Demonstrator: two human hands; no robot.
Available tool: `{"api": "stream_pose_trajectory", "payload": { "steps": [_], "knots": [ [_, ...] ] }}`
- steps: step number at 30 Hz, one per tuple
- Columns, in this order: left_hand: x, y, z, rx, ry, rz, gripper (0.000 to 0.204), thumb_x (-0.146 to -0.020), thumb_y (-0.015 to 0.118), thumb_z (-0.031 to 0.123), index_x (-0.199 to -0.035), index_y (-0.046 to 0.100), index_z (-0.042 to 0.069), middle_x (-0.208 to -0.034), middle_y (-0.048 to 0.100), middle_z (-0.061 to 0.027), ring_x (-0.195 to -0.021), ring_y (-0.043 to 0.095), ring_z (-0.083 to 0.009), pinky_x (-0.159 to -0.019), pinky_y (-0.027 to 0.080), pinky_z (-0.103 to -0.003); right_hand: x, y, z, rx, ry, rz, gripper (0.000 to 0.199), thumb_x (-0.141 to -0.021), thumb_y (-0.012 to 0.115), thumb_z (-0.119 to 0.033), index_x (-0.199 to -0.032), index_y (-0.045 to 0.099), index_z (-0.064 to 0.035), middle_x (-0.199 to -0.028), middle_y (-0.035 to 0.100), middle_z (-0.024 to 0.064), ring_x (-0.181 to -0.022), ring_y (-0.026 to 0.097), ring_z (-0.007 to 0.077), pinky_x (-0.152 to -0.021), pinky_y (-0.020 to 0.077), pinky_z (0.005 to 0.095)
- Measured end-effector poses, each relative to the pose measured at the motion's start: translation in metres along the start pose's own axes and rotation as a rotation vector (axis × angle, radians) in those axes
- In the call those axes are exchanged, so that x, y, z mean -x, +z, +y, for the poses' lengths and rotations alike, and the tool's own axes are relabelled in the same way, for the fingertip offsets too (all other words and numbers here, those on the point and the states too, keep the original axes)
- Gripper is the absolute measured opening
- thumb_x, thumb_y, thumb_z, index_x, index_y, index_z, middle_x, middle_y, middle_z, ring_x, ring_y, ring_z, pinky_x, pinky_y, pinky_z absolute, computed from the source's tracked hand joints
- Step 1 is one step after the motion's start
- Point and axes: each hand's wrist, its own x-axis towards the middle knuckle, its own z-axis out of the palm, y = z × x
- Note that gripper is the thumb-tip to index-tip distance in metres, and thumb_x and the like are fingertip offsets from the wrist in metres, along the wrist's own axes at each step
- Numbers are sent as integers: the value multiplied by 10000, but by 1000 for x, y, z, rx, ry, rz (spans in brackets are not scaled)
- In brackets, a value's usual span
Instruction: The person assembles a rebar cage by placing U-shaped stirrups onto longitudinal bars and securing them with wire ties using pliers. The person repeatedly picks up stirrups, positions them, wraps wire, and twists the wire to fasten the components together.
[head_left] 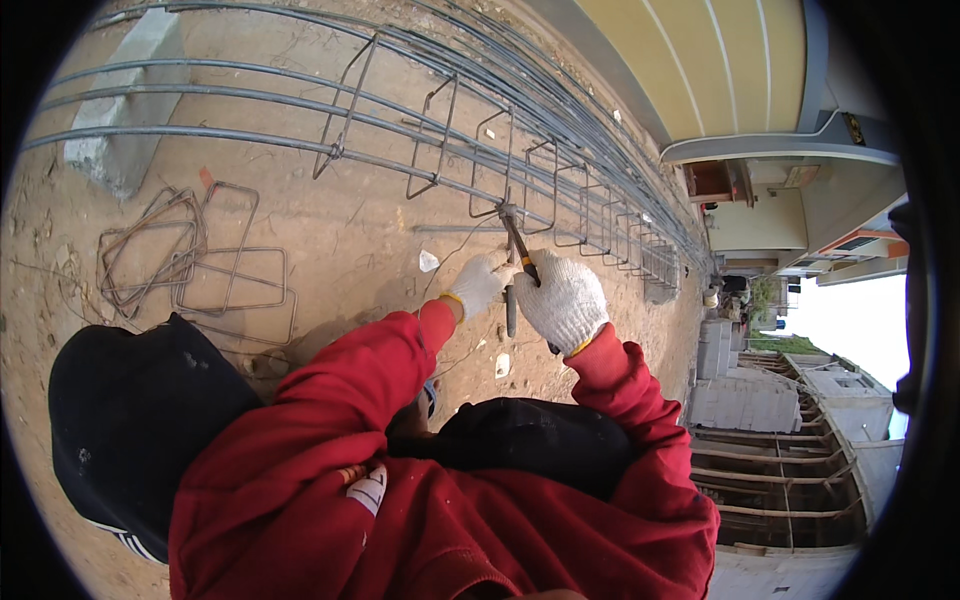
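Red sleeves (345,365) lie nearest the camera. At their ends, the gloved right hand (562,303) grips pincers (517,240), whose head meets a joint on the rod frame. Beside the handle, the gloved left hand (478,284) has bent fingers; whether it grasps anything, I cannot tell. Square wire hoops (446,130) enclose long metal bars (230,133). Farther left, loose hoops (244,249) overlap on dirt, near a concrete block (135,150) beneath the bars.
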Motion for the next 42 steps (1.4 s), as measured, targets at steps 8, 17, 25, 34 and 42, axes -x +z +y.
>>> {"api": "stream_pose_trajectory", "payload": {
  "steps": [8,17,25,34,42],
  "knots": [
    [7,7,39,415,-245,-36,227,-929,607,183,-1002,639,-29,-829,672,-124,-722,654,-189,-658,537,-323,5,-4,20,-5,-56,23,270,-841,616,-278,-913,691,-30,-713,667,202,-670,669,383,-627,530,460],
    [0,20,31,276,-342,-37,200,-928,568,125,-1031,617,-40,-860,676,-179,-768,697,-262,-649,561,-355,28,30,49,15,-4,82,294,-899,629,-332,-927,671,-43,-773,680,205,-634,664,372,-596,525,448],
    [4,0,24,-230,-120,-10,352,-821,669,310,-1017,641,19,-905,677,-232,-831,664,-385,-722,520,-436,27,90,83,-907,510,-405,167,-918,616,-169,-945,627,-4,-687,639,64,-563,620,135,-511,492,312],
    [4,-32,-15,-359,-350,33,461,-761,703,441,-1004,699,49,-980,691,-230,-889,660,-390,-754,513,-440,30,180,77,-1172,398,-236,128,-961,577,-108,-1048,606,-19,-729,605,32,-601,580,116,-554,486,279],
    [-15,-37,-3,709,-368,-190,480,-916,664,104,-1359,531,-20,-1236,660,-95,-1128,626,-175,-982,480,-287,36,150,93,-1541,388,-628,200,-951,627,-169,-1084,603,-22,-795,668,108,-655,668,213,-574,557,336]
  ]
}}
